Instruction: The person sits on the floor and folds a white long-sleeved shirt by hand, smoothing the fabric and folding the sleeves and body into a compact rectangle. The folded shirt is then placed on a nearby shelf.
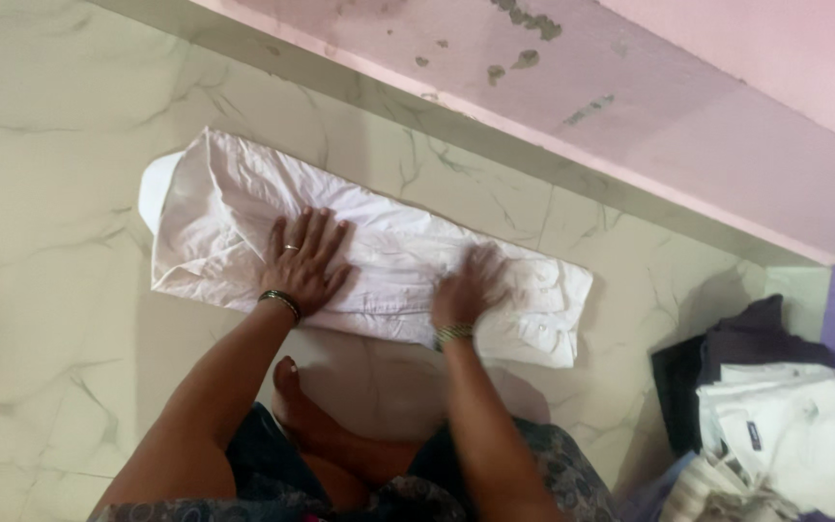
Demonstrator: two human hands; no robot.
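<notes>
Two hands flat on white crumpled cotton shirt [379,266], folded into long strip on pale marble-pattern floor tiles [41,193]. Left hand [303,263] fingers spread wide, palm down, mid-shirt (ring, dark bangle on wrist). Right hand [468,288] pressing nearer collar end, blurred, fingers look splayed, gripping nothing. Pink wall [727,106] just beyond shirt. Stack of folded dark and white clothes [765,406] well apart at right.
</notes>
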